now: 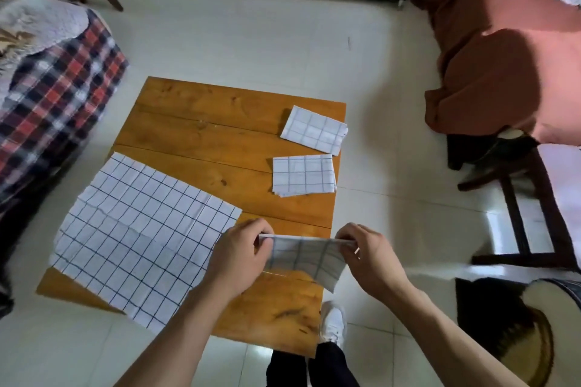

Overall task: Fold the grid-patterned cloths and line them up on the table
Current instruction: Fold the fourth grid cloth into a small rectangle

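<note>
both hands [242, 248] pinching folded cloth [306, 256], above table [201, 141]

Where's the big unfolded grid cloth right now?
In the head view, the unfolded cloth lies flat on the table's left side, overhanging its left edge, just left of the left hand.
</note>
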A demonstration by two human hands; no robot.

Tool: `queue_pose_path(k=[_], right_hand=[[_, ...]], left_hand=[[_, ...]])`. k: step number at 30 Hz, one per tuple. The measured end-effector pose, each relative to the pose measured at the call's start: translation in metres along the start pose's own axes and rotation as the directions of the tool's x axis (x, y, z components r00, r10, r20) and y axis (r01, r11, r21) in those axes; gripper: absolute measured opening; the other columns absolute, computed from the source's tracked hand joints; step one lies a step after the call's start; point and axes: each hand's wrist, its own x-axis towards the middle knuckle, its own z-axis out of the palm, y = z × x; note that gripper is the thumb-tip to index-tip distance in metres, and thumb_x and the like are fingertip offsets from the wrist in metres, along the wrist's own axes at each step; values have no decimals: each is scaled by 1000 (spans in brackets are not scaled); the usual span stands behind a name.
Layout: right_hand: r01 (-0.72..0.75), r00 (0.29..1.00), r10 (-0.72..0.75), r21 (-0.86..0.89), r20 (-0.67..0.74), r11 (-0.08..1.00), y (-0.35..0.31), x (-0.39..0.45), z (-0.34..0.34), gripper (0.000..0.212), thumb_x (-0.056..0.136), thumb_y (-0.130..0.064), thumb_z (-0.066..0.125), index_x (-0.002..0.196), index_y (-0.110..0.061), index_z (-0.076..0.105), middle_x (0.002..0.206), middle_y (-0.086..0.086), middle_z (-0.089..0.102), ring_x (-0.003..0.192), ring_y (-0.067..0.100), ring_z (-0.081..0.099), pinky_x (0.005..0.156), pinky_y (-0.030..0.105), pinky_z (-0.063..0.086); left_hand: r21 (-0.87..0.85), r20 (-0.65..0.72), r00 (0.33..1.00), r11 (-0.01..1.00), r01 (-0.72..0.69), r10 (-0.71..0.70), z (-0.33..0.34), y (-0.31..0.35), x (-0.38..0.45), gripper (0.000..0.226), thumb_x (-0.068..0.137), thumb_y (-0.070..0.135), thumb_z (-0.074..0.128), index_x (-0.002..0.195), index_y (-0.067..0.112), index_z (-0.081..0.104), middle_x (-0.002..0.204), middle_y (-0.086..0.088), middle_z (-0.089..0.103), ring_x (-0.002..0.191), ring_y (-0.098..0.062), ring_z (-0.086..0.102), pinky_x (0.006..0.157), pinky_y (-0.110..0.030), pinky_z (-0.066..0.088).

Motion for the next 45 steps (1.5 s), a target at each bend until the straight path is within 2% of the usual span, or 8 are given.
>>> queue_pose_path(k=[10, 12, 15, 19, 24, 36, 40, 45], right_hand=[[-69, 996, 69, 7, -50, 998, 86, 85, 107, 16, 85, -11, 63, 96, -23, 65, 87, -7, 65, 73, 9, 56, 65, 27, 49], [-68, 995, 66, -22, -78, 997, 95, 94, 116, 21, 85, -12, 65, 104, -20, 66, 95, -4, 64, 77, 13, 58, 68, 26, 49], [-76, 994, 69, -92, -81, 993, 97, 101, 119, 33, 82, -17, 73, 114, -18, 64, 107, -1, 60, 87, 17, 60, 74, 28, 50], [-79, 994, 70, -98, -86, 992, 85, 103, 109, 34, 82, -22, 75, 114, -19, 64, 111, 0, 58, 86, 16, 59, 73, 27, 48], [-46, 995, 35, -120, -93, 992, 47, 99, 79, 35, 85, -26, 72, 118, -21, 62, 119, -1, 58, 99, 16, 60, 79, 25, 48], [99, 985, -124, -192, -120, 976, -109, 41, -33, 39, 94, -33, 61, 132, -27, 54, 137, -4, 52, 121, 14, 54, 96, 29, 50], [195, 967, -223, -204, -127, 959, -147, 9, -60, 39, 95, -36, 60, 133, -26, 55, 139, -5, 52, 121, 14, 54, 95, 29, 50], [307, 935, -340, -250, -99, 918, -182, -34, -86, 44, 94, -38, 59, 136, -25, 51, 140, 0, 51, 125, 21, 51, 98, 36, 49]], left_hand=[[60, -39, 999, 998, -1, 4, 96, -86, 75, 8, 94, 24, 56, 87, 29, 54, 83, 13, 62, 74, -14, 56, 58, -35, 49], [51, -68, 998, 999, -4, 8, 106, -93, 85, 7, 93, 22, 60, 97, 27, 58, 91, 11, 64, 80, -15, 58, 62, -33, 48], [28, -115, 993, 1000, 3, 0, 113, -100, 93, 30, 90, 21, 66, 119, 21, 58, 114, 7, 63, 98, -14, 58, 76, -27, 45], [21, -124, 992, 1000, 6, -3, 105, -102, 91, 27, 91, 23, 64, 118, 20, 59, 118, 5, 60, 103, -15, 57, 79, -28, 47], [13, -137, 990, 1000, 14, -12, 69, -92, 86, 20, 91, 24, 66, 110, 22, 61, 117, 8, 58, 103, -12, 57, 75, -23, 47], [-12, -339, 941, 1000, 9, -12, -94, -17, 20, 20, 91, 25, 67, 111, 21, 64, 117, 5, 62, 105, -11, 56, 70, -12, 37], [21, -398, 916, 998, 56, -43, -134, 10, -22, 24, 91, 28, 67, 114, 22, 63, 121, 3, 61, 106, -14, 56, 72, -19, 41], [84, -436, 898, 991, 103, -57, -177, 43, -94, 26, 93, 33, 63, 116, 23, 61, 124, 6, 58, 114, -16, 51, 92, -38, 48]])
